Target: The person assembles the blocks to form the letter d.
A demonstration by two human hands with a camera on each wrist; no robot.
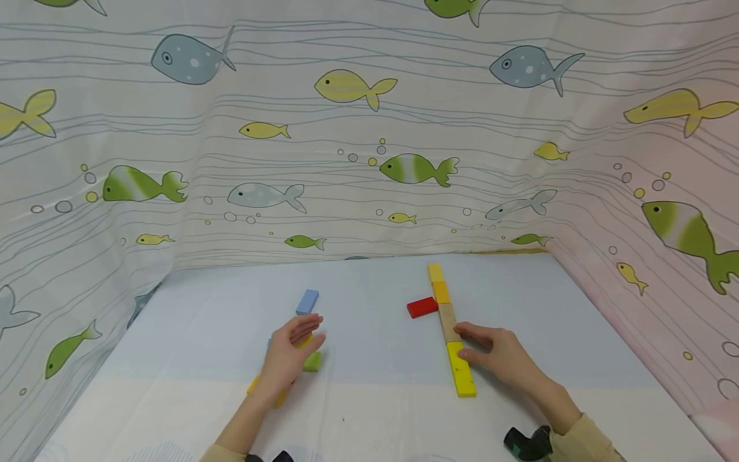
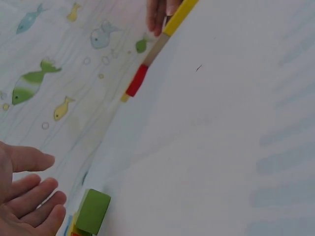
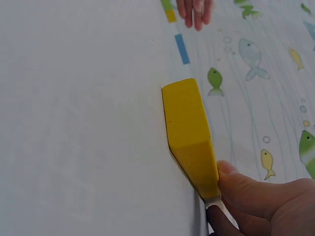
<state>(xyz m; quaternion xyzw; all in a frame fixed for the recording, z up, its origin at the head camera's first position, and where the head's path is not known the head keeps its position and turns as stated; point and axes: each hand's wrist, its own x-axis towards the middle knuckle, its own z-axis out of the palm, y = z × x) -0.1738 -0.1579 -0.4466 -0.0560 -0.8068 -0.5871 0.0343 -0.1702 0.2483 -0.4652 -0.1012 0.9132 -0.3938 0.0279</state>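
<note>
A row of blocks runs front to back on the table's right half: a long yellow block [image 1: 461,372] nearest, a plain wooden block [image 1: 447,323], then an orange block [image 1: 441,292] and a yellow one [image 1: 435,273]. My right hand [image 1: 502,351] touches the row's right side, thumb at the long yellow block and a finger by the wooden one. A red block [image 1: 423,307] lies at an angle left of the row. Over a cluster of loose blocks hovers my left hand [image 1: 284,353], fingers extended, holding nothing. A green block [image 1: 312,362] shows beside it; the hand hides others.
Beyond the left hand lies a blue block [image 1: 308,301]. Orange pieces [image 1: 280,398] peek out under the left wrist. A fish-patterned curtain [image 1: 346,192] encloses the white table [image 1: 369,410] at the back and sides.
</note>
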